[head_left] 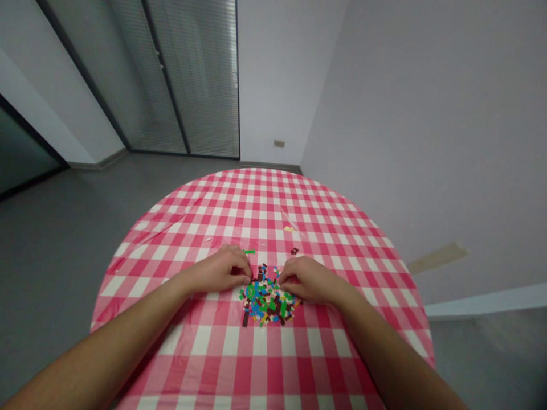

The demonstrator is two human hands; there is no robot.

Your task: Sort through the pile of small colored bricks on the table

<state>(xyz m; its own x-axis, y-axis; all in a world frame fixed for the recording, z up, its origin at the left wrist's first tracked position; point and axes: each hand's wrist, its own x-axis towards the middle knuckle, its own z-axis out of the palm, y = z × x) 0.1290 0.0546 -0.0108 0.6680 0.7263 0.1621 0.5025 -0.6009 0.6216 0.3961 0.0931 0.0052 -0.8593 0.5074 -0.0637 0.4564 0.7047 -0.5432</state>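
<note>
A heap of small coloured plastic bricks (pixel 267 299) in blue, green, dark red and other colours lies on the pink-and-white gingham tablecloth (pixel 256 199) of a round table. My left hand (pixel 224 270) rests at the heap's upper left, fingers curled down to its edge. My right hand (pixel 307 279) lies at its upper right, fingertips among the top bricks. Anything held in either hand is hidden by the fingers. A green brick strip (pixel 249 251) lies just above my left fingertips, and a small dark red cluster (pixel 294 250) sits above my right hand.
A dark stack of bricks (pixel 245 318) stands at the heap's lower edge, and a small yellow piece (pixel 288 229) lies farther out on the cloth. The round table edge (pixel 273 169) borders a grey floor (pixel 55 245), with a white wall (pixel 405 114) at right.
</note>
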